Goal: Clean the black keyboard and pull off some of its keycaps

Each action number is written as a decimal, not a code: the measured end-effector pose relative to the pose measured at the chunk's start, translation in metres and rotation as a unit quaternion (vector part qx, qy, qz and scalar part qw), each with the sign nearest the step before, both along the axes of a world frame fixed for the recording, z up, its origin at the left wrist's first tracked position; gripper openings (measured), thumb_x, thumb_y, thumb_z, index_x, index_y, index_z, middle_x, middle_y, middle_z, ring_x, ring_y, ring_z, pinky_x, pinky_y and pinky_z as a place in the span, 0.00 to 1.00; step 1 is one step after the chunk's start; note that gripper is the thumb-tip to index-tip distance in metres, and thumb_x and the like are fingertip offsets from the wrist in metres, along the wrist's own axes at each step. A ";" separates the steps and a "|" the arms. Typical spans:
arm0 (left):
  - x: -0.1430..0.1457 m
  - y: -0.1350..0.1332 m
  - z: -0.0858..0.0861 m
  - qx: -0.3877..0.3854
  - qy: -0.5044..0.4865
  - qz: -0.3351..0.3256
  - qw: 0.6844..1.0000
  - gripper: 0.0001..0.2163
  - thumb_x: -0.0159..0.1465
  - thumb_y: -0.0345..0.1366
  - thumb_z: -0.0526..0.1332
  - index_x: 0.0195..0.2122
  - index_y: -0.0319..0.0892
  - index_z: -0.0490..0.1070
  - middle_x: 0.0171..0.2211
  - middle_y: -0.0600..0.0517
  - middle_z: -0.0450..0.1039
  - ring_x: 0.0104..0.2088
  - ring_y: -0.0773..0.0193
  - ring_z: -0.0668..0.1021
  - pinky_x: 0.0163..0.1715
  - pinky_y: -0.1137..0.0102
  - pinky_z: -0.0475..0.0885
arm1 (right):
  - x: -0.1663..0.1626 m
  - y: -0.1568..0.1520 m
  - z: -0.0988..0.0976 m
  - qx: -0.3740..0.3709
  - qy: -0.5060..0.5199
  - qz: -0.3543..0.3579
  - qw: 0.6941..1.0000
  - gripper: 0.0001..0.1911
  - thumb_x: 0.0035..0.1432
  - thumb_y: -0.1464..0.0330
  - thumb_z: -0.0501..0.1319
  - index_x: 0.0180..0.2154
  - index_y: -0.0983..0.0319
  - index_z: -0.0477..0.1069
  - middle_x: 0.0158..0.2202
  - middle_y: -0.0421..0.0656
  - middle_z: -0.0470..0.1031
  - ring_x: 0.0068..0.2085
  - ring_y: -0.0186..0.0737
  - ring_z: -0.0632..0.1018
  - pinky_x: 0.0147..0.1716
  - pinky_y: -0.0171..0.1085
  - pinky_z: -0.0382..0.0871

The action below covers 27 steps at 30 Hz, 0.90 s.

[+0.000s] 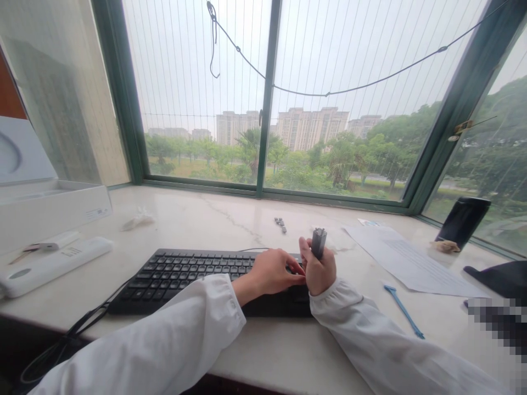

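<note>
A black keyboard [181, 274] lies on the white marble-like counter, below both hands. My right hand [321, 273] is closed around a dark grey, blocky tool [319, 243] that stands upright in the fist, its notched end up. The tool's lower part is hidden, so its kind does not show. Over the keyboard's right part, my left hand [276, 271] has its fingers pinched together against the right hand. What the left fingertips hold, if anything, is out of sight. Behind the keyboard lie several small grey pieces [280, 224].
White paper sheets [405, 260] and a blue stick-like tool [403, 311] lie at right, with a black upright object [463, 219] beyond. A white power strip [61, 266], a white box [53, 211] and crumpled plastic [139, 219] are at left. Cables [84, 323] hang over the front edge.
</note>
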<state>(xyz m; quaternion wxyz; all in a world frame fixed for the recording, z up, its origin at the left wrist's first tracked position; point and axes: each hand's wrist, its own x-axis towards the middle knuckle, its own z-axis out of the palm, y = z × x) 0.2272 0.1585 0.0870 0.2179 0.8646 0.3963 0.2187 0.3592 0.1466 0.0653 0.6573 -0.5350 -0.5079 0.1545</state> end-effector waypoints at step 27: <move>0.000 0.001 -0.002 0.009 -0.006 -0.013 1.000 0.13 0.56 0.48 0.62 0.35 0.48 0.80 0.32 0.54 0.80 0.33 0.63 0.78 0.32 0.73 0.65 | 0.002 -0.003 -0.003 0.009 -0.045 0.007 0.999 0.24 0.56 0.51 0.58 0.18 0.61 0.60 0.14 0.36 0.60 0.19 0.32 0.62 0.19 0.33 0.56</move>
